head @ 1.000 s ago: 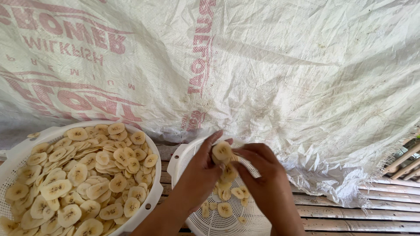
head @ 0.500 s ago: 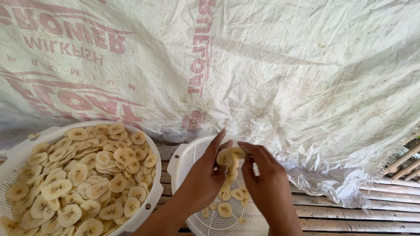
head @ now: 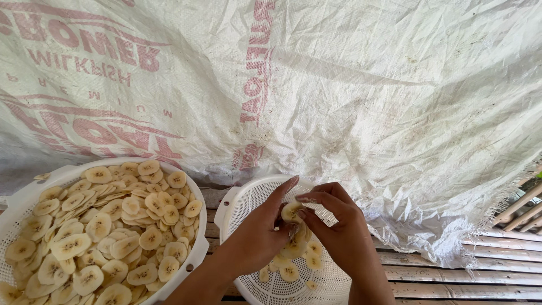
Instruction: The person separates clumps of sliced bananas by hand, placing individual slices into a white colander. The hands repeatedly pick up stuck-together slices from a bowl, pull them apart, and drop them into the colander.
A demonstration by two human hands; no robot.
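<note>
Your left hand (head: pixel 261 234) and right hand (head: pixel 334 229) meet over a white perforated basket (head: pixel 243 206) on a slatted bench (head: pixel 485 271). The fingers of both hands are closed together around a small stack of pale banana slices (head: pixel 291 213), held just above the basket. A few loose slices (head: pixel 289 272) lie on the basket floor beneath. To your left, just beside it, a second white basket (head: pixel 195 186) is heaped with slices. A large white woven sack (head: pixel 367 96) covers the surface ahead.

The risks, as I judge them: the thin slices look slippery and may stick together, so peeling one off could tear it. A slice dropped past the rim could fall between the bench slats.
</note>
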